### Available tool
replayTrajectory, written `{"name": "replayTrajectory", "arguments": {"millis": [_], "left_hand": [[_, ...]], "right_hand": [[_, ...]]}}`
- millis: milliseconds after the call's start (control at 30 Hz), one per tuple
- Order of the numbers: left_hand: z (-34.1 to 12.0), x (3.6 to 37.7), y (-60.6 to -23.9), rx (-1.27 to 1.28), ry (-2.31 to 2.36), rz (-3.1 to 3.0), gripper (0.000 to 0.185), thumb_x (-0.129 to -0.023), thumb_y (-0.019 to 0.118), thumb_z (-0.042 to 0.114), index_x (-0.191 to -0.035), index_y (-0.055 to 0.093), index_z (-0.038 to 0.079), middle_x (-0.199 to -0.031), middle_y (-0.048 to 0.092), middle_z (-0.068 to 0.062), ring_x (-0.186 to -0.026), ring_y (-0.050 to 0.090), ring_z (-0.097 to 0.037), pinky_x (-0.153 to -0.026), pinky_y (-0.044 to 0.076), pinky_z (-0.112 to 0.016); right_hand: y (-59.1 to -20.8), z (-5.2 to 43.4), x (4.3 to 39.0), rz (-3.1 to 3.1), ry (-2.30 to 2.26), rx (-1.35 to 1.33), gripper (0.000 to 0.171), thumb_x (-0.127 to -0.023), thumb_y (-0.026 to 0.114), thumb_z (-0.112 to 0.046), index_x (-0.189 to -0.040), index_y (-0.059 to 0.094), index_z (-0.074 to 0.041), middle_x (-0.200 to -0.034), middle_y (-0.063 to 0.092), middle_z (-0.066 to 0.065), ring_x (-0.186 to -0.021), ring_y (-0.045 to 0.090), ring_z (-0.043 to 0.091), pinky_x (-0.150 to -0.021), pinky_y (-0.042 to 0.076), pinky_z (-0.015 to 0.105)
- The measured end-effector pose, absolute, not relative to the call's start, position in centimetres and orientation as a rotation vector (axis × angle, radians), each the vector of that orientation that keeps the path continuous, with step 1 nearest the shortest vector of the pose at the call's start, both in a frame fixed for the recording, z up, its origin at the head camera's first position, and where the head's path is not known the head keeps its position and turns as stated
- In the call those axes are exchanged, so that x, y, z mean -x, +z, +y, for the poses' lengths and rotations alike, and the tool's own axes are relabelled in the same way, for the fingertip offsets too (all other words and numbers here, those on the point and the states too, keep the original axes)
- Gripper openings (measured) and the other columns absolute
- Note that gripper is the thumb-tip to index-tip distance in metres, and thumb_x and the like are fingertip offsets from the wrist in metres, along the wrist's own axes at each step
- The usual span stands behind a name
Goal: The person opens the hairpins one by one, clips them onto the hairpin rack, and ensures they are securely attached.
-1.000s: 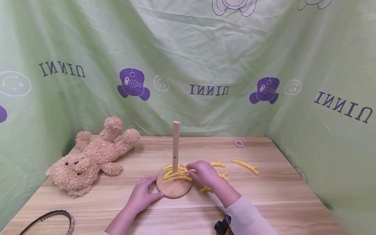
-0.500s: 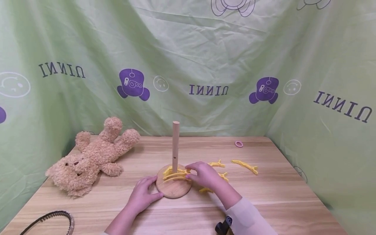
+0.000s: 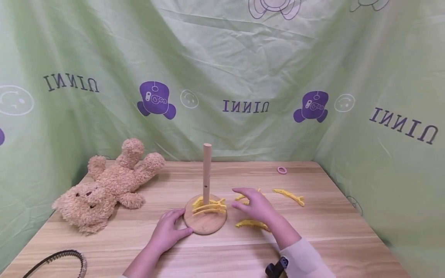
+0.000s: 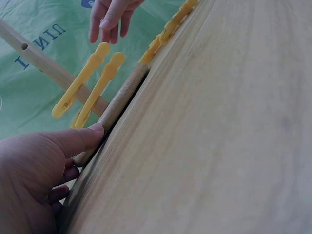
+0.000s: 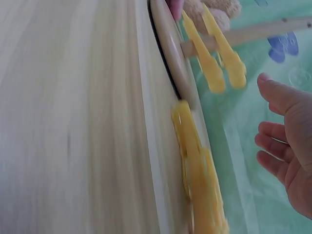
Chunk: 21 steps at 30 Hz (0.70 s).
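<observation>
While the left hand still rests open-fingered against the wooden base, the right hand has released the yellow clips, its grip now empty and loose.

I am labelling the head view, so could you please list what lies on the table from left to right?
Black headband → teddy bear → left hand → wooden peg stand → right hand → pink ring → far yellow clip.

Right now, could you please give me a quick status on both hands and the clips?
Left hand resting on the wooden base. Right hand open, empty. Yellow clips at the post. Nothing blocking.
</observation>
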<state>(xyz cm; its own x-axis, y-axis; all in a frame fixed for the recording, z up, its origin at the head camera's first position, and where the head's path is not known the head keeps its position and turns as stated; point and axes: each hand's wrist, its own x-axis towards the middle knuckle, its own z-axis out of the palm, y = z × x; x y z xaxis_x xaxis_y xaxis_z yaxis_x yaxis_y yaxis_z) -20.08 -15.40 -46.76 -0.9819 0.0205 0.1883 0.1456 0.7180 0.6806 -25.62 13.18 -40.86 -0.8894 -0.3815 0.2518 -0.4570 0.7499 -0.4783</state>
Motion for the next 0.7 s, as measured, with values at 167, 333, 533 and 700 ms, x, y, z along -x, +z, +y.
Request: {"name": "replayTrajectory", "arguments": {"millis": [167, 333, 533, 700], "left_hand": [[-15.4, 20.0, -46.7, 0.127, -1.124, -2.755, 0.07, -0.059, 0.074, 0.039, -0.119, 0.052, 0.01, -0.12, 0.053, -0.007, -0.116, 0.041, -0.027, -0.099, 0.031, -0.046], [-15.4, 20.0, -46.8, 0.13, -1.118, -2.763, 0.071, -0.059, 0.074, 0.04, -0.119, 0.052, 0.01, -0.12, 0.052, -0.007, -0.117, 0.04, -0.027, -0.1, 0.031, -0.046], [-15.5, 20.1, -46.8, 0.126, -1.125, -2.764, 0.072, -0.059, 0.074, 0.041, -0.12, 0.051, 0.011, -0.121, 0.052, -0.008, -0.117, 0.04, -0.028, -0.1, 0.03, -0.047], [-15.5, 20.1, -46.8, 0.131, -1.115, -2.764, 0.072, -0.059, 0.074, 0.041, -0.12, 0.051, 0.011, -0.12, 0.052, -0.008, -0.116, 0.04, -0.028, -0.099, 0.031, -0.047]], "right_hand": [[-41.0, 15.9, 26.1, -2.828, 0.862, -0.547, 0.047, -0.076, 0.059, -0.046, -0.118, 0.051, -0.028, -0.122, 0.053, -0.002, -0.115, 0.047, 0.021, -0.096, 0.039, 0.042], [-41.1, 19.4, 26.9, -2.777, 0.852, -0.498, 0.05, -0.076, 0.06, -0.043, -0.119, 0.052, -0.019, -0.122, 0.053, 0.005, -0.113, 0.048, 0.028, -0.095, 0.038, 0.046], [-41.8, 23.6, 27.7, -2.768, 0.84, -0.398, 0.052, -0.077, 0.06, -0.039, -0.12, 0.05, -0.011, -0.125, 0.049, 0.014, -0.115, 0.043, 0.035, -0.096, 0.034, 0.051], [-42.8, 26.7, 28.0, -2.856, 0.873, -0.21, 0.056, -0.078, 0.059, -0.04, -0.124, 0.046, -0.011, -0.135, 0.034, 0.018, -0.122, 0.029, 0.041, -0.098, 0.024, 0.059]]}}
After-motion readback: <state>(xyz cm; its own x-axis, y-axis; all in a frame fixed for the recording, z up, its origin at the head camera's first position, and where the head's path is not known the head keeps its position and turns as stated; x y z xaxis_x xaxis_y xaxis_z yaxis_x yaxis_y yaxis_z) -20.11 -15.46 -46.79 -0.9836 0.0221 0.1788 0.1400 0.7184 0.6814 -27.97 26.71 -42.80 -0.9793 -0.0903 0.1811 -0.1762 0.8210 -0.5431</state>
